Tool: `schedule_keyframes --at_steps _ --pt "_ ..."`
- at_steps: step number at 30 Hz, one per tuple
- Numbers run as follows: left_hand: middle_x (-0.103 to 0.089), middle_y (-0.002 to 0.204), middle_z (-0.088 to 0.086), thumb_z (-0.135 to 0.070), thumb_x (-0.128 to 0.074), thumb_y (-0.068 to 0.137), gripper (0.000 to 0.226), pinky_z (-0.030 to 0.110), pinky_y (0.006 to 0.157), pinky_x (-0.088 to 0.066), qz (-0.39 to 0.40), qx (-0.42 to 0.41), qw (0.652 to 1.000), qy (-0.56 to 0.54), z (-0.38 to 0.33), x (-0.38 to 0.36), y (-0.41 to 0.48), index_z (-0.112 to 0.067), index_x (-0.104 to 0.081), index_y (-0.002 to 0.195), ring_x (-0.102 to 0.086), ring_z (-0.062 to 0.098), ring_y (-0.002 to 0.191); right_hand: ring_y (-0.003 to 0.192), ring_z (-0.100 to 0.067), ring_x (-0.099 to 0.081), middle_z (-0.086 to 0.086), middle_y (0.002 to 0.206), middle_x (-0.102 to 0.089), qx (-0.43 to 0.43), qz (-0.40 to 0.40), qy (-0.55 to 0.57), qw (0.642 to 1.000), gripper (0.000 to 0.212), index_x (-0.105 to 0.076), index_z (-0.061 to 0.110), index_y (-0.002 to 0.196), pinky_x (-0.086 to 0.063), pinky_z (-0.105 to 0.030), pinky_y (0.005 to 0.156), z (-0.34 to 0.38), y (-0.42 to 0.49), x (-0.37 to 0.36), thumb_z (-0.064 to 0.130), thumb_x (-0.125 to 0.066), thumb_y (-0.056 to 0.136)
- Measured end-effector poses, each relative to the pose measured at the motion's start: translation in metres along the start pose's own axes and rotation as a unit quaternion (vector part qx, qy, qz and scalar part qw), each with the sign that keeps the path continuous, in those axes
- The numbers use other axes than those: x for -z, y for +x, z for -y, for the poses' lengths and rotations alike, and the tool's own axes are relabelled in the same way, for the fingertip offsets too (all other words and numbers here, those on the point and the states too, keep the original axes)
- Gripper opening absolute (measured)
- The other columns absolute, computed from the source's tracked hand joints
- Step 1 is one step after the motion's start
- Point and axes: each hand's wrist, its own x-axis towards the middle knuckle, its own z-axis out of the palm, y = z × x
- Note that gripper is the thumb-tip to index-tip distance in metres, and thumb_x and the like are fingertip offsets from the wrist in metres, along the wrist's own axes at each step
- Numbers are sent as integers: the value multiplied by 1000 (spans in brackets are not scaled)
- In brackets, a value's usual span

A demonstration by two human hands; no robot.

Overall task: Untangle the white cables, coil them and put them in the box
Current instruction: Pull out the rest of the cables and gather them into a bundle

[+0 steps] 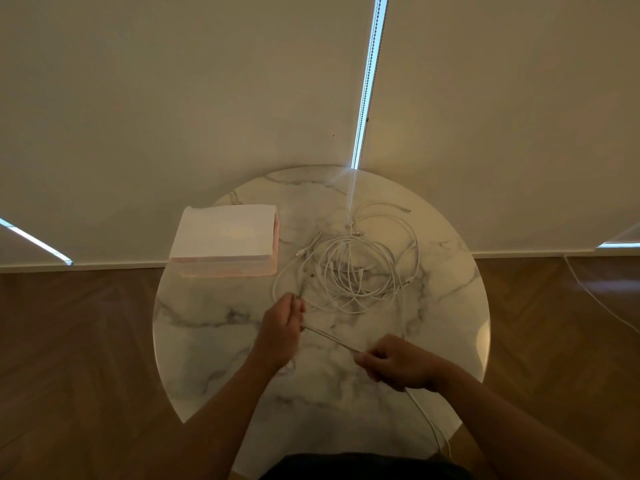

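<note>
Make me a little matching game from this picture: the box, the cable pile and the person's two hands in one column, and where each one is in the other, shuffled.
Things:
1 box
2 tangle of white cables
3 left hand
4 right hand

Places:
A grips the pulled-out cable nearest the person
B on the table's far left part
C heaped right of the box
D grips the same cable at the tangle's near edge

Pairs: 1-B, 2-C, 3-D, 4-A.

A round marble table (214, 341) stands on a wooden floor (76, 341). Toward its far left lies a pale box (225, 237); just right of it sprawls a loose tangle of white cables (349, 268).
</note>
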Motion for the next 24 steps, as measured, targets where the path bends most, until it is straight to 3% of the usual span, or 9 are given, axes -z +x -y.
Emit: schedule_keyframes --at_steps 2,4,8,11,14,17,19,21,24 --pt "-48 61 0 -5 -39 101 35 11 49 -37 -56 32 998 -29 4 15 10 -18 -47 70 -48 -1 48 44 -13 -52 -3 53 -55 -27 26 -53 998 54 -62 8 68 -47 -27 55 -23 -5 7 55 -52 93" --pt "-50 64 1 -9 -38 103 33 23 53 -42 -103 62 991 -58 12 29 19 -16 -50 72 -48 5 52 45 -12 -54 -5 54 -57 -72 44 -108 991 60 -62 8 64 -50 -26 60 -46 -8 11 60 -52 90" --pt "-49 68 3 -14 -35 104 32 28 53 -39 -134 83 983 -97 16 50 31 -14 -51 76 -44 14 56 43 -5 -44 5 52 -48 -133 11 -194 972 53 -48 19 55 -43 -29 60 -79 -8 6 54 -49 94" --pt "-44 67 3 -14 -34 105 32 24 48 -34 -107 83 984 -113 13 52 30 -15 -49 76 -41 9 52 52 -5 -39 4 61 -43 -103 -39 -199 974 44 -48 18 64 -32 -26 59 -74 -2 -2 50 -53 94" --pt "-43 67 3 -15 -34 105 31 24 49 -32 -106 95 981 -131 18 54 30 -16 -49 77 -40 9 51 60 -2 -41 7 68 -46 -37 -91 -154 983 33 -47 23 70 -33 -24 62 -64 1 -7 41 -51 98" --pt "-46 68 3 -15 -35 105 31 24 47 -36 -138 88 980 -110 20 63 34 -15 -50 78 -42 13 55 70 -9 -49 6 76 -52 -18 -125 -152 980 26 -47 26 78 -39 -31 71 -63 0 -10 37 -43 101" --pt "-50 67 2 -16 -34 105 30 18 47 -41 -181 77 979 -55 22 71 39 -11 -53 81 -46 15 57 70 -7 -50 7 76 -53 -14 -141 -160 977 22 -47 28 79 -39 -28 70 -63 -2 -11 33 -44 101" --pt "-51 66 3 -20 -33 104 31 29 54 -47 -227 87 970 -22 30 80 47 -11 -54 83 -49 20 58 70 -4 -51 9 77 -54 -10 -147 -172 974 20 -49 29 81 -40 -24 69 -61 -3 -10 30 -45 101" --pt "-54 70 5 -31 -31 99 32 48 63 -50 -276 123 953 -29 42 89 53 -23 -52 77 -52 24 63 77 -13 -57 1 87 -62 -30 -127 -222 966 19 -55 25 93 -47 -33 75 -58 -3 -13 36 -42 101"
